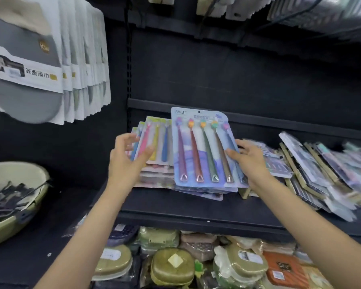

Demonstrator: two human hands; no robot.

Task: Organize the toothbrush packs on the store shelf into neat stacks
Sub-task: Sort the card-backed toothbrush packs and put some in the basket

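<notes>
A blue toothbrush pack [202, 149] with several coloured brushes lies on top of a small stack in the middle of the black shelf [196, 207]. Left of it is another stack of packs [156, 142] with pink, yellow and blue brushes, fanned out at the top. My left hand [125, 159] hovers with spread fingers at the left edge of that stack. My right hand [248, 159] lies with straight fingers against the right edge of the blue pack. To the right, more toothbrush packs [321, 172] lean in a sloping, untidy row.
Hanging white and grey towel packs [40, 65] fill the upper left. A pale green basin [15, 197] with dark items sits at the left. Below the shelf lie wrapped soap boxes [175, 263] in green, brown and orange. Another shelf with goods runs overhead.
</notes>
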